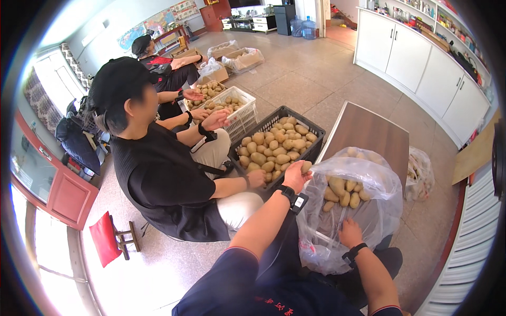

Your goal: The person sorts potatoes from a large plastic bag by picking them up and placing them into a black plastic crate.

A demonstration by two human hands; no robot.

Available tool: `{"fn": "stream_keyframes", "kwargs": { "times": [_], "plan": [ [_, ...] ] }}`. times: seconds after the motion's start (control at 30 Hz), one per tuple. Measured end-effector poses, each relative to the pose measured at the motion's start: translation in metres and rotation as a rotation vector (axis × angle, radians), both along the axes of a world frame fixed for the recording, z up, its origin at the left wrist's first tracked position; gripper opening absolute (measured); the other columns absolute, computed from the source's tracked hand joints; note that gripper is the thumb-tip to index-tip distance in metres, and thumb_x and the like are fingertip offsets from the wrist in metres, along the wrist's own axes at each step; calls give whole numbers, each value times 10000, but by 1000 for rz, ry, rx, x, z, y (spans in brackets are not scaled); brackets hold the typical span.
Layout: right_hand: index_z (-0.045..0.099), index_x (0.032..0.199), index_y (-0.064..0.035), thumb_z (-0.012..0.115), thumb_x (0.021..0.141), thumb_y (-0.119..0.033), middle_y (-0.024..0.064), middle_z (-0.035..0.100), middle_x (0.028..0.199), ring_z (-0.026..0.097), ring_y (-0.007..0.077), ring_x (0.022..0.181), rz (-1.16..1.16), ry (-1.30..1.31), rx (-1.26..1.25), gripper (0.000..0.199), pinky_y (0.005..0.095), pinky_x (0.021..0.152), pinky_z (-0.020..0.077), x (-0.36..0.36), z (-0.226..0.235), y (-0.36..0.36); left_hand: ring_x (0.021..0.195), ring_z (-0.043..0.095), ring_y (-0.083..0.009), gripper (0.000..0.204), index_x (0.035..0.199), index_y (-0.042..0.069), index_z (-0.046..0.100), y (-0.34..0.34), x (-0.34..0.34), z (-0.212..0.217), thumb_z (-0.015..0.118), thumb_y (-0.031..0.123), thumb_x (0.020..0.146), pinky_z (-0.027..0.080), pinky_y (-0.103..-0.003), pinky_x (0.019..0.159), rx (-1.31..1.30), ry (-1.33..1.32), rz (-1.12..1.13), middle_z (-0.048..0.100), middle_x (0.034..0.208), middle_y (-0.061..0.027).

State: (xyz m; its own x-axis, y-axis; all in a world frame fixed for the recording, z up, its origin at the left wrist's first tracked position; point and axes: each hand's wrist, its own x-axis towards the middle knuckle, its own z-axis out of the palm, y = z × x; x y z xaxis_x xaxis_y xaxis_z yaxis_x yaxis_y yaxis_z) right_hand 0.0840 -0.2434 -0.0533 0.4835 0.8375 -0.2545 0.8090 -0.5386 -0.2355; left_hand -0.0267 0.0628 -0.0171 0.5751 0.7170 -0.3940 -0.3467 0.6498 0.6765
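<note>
My left hand (297,175) is closed around a potato (306,166) and holds it at the near rim of a black crate (316,149) full of potatoes, right beside the mouth of a clear plastic bag (369,221). My right hand (349,233) presses against the side of that bag, gripping the plastic. Several potatoes lie inside the bag. Both my wrists wear black bands.
A person in black (158,179) sits to my left, reaching into the black crate. A white crate (243,117) of potatoes stands beyond, with another seated person behind. A brown low table (377,129), white cabinets (421,58) and a red stool (108,239) surround us.
</note>
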Motion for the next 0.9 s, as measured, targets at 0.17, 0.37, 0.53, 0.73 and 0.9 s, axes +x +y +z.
{"fn": "stream_keyframes", "kwargs": {
  "times": [0.17, 0.37, 0.53, 0.73, 0.9],
  "plan": [
    [618, 1118, -27, 681, 792, -261, 166, 525, 1320, 538, 385, 1148, 42, -108, 34, 407, 497, 930, 472, 1, -18, -4, 767, 614, -246, 269, 1170, 59, 519, 19, -4, -21, 515, 252, 982, 558, -379, 661, -18, -18, 81, 591, 1002, -114],
    [628, 1098, -28, 684, 791, -260, 168, 531, 1311, 549, 388, 1127, 69, -92, 24, 389, 488, 924, 480, 1, -10, -2, 811, 604, -264, 289, 1196, 44, 510, 25, -16, -27, 507, 244, 987, 568, -396, 700, -16, -29, 171, 571, 1067, -129],
    [650, 1065, -27, 674, 789, -252, 153, 542, 1319, 557, 374, 1129, 38, -80, 16, 357, 476, 923, 485, 3, -11, -10, 1018, 556, -329, 301, 1221, -25, 504, 18, -16, -24, 457, 162, 990, 568, -446, 804, 10, 6, 246, 535, 1203, -167],
    [639, 1074, -23, 664, 785, -236, 167, 533, 1337, 550, 381, 1140, 74, -65, 58, 360, 466, 939, 484, 0, -18, -3, 1030, 561, -334, 279, 1194, -36, 520, 44, -42, -59, 500, 114, 960, 575, -441, 814, 644, 342, 147, 543, 1191, -164],
    [628, 1092, -22, 663, 790, -226, 176, 532, 1337, 541, 381, 1166, 108, -95, 67, 366, 467, 948, 485, 4, -15, -4, 900, 585, -287, 194, 1087, 28, 553, 49, -31, -44, 477, 147, 954, 570, -409, 753, -20, -34, 357, 562, 1091, -117]
  ]
}}
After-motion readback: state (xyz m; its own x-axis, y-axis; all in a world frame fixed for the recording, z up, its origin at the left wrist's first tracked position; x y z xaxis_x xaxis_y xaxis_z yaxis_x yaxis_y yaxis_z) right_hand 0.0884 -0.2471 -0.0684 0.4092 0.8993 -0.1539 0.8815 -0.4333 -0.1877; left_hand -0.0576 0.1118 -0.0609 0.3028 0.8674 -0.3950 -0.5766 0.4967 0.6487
